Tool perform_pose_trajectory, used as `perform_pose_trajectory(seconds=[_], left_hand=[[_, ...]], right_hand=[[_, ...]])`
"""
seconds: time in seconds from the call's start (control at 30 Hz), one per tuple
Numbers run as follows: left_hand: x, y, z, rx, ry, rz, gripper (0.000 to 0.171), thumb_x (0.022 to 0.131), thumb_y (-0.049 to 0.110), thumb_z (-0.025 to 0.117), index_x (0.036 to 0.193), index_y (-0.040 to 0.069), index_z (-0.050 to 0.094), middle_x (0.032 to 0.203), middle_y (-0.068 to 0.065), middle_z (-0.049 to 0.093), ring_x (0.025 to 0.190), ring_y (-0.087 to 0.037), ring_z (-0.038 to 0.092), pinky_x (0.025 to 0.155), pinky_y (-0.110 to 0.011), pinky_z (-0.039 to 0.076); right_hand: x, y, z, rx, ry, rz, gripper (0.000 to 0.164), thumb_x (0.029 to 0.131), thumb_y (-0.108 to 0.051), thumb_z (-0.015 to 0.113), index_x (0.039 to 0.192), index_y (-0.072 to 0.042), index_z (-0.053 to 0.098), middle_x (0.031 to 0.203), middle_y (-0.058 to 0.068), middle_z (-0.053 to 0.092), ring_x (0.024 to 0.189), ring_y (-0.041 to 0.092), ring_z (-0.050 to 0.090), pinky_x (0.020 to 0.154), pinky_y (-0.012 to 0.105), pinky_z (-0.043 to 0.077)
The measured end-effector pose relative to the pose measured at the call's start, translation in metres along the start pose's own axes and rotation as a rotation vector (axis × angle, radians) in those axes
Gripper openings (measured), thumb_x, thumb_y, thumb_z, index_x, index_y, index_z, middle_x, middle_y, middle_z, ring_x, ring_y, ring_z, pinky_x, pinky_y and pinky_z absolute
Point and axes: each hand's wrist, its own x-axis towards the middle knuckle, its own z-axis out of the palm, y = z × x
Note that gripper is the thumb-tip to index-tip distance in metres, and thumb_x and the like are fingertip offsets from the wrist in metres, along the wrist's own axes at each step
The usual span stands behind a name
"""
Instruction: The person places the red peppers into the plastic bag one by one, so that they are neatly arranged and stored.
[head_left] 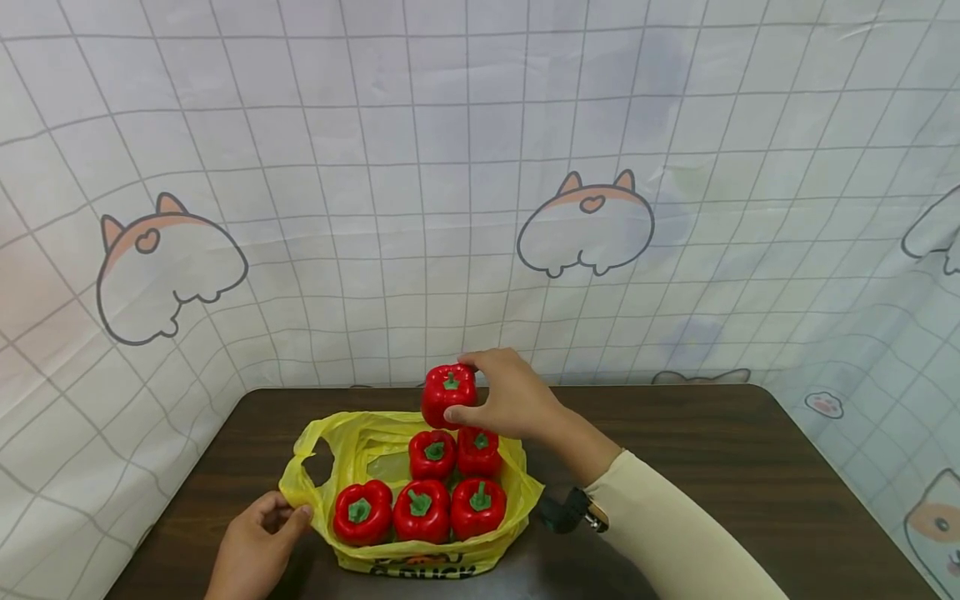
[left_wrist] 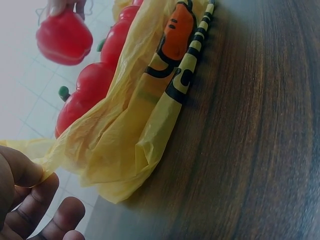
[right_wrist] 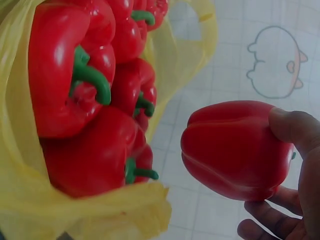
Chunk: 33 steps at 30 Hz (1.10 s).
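A yellow plastic bag (head_left: 352, 450) lies open on the dark table, with several red bell peppers (head_left: 422, 510) with green stems inside. My left hand (head_left: 258, 542) pinches the bag's left edge near its handle between thumb and finger, as the left wrist view also shows. Above the far side of the bag, my right hand (head_left: 506, 396) grips one red bell pepper (right_wrist: 235, 150) between thumb and fingers. That pepper is held apart from those in the bag in the right wrist view. Black printed letters (head_left: 423, 571) run along the bag's near side.
The dark wood-grain table (head_left: 712, 483) extends to both sides of the bag. Behind it hangs a white grid-patterned cloth (head_left: 450, 208) with cartoon animals, which also covers the sides. A dark device (head_left: 573, 510) is strapped on the right wrist.
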Motion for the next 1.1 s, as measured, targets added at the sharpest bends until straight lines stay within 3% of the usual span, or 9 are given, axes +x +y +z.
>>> perform_pose_trajectory(seconds=[1.1], left_hand=[[0.000, 0.001, 0.001, 0.006, 0.003, -0.016, 0.032, 0.096, 0.034, 0.072, 0.107, 0.003, 0.070, 0.090, -0.001, 0.071, 0.082, -0.016, 0.064, 0.065, -0.035, 0.048]], right_hand=[[0.016, -0.038, 0.047, -0.011, -0.089, -0.083, 0.071, 0.083, -0.055, 0.080, 0.140, -0.016, 0.061, 0.123, -0.005, 0.065, 0.120, 0.017, 0.051, 0.088, 0.032, 0.052]])
